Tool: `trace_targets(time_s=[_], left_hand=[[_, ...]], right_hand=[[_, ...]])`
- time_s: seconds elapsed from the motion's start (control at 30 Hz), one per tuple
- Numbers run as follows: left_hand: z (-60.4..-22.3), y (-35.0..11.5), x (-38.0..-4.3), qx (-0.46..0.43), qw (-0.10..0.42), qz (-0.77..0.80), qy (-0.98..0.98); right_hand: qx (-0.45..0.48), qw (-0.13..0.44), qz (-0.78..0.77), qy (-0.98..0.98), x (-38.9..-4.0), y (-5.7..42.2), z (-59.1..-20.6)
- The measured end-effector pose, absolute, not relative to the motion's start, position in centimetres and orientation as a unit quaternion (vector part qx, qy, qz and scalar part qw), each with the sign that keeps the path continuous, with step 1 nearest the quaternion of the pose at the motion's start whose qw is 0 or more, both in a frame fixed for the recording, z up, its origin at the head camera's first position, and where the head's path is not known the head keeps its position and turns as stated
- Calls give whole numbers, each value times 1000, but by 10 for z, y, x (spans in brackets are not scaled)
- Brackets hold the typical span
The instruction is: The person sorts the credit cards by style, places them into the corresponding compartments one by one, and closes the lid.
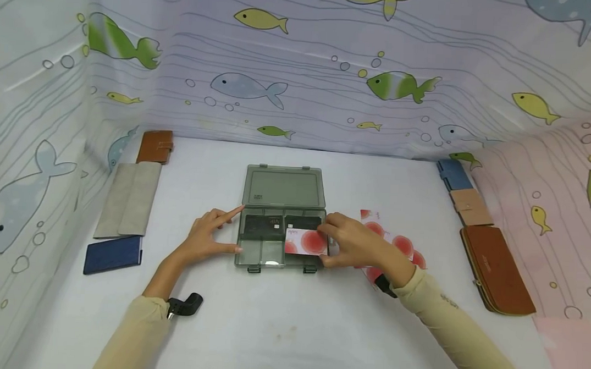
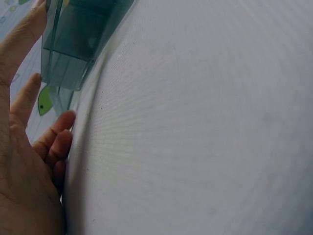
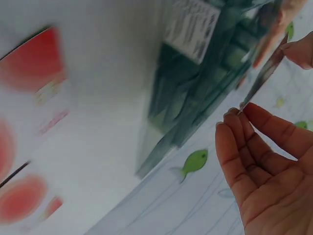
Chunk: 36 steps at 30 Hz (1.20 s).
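A translucent grey-green plastic box (image 1: 249, 252) stands on the white table with its lid (image 1: 284, 188) folded back. Black cards (image 1: 261, 226) lie in its rear compartments, one of them marked VIP. My right hand (image 1: 354, 242) pinches a white card with red circles (image 1: 306, 242) by its right end, over the box's front right compartment. In the right wrist view that card (image 3: 266, 71) appears nearly edge-on between thumb and fingertips. My left hand (image 1: 206, 235) has thumb and index finger spread along the box's left side, their tips at its edge.
More red-circled cards (image 1: 403, 245) lie right of the box, partly behind my right forearm. Brown, grey (image 1: 128, 199) and navy (image 1: 113, 255) wallets line the left; blue, tan and brown zip (image 1: 500, 270) wallets line the right. A fish-patterned curtain (image 1: 325, 70) encloses the table.
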<state>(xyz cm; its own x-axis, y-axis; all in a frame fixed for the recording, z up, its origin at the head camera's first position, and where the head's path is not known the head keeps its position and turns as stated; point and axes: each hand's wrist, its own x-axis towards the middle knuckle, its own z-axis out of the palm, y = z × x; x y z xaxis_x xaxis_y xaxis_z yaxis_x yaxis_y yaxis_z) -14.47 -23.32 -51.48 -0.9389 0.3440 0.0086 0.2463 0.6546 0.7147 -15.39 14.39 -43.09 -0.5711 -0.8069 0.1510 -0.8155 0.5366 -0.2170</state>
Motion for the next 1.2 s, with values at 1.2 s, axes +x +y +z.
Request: trace_targets(time_s=[1.2], left_hand=[[-516, -233, -145, 166, 56, 373, 911]], right_hand=[[474, -8, 62, -878, -132, 48, -435]])
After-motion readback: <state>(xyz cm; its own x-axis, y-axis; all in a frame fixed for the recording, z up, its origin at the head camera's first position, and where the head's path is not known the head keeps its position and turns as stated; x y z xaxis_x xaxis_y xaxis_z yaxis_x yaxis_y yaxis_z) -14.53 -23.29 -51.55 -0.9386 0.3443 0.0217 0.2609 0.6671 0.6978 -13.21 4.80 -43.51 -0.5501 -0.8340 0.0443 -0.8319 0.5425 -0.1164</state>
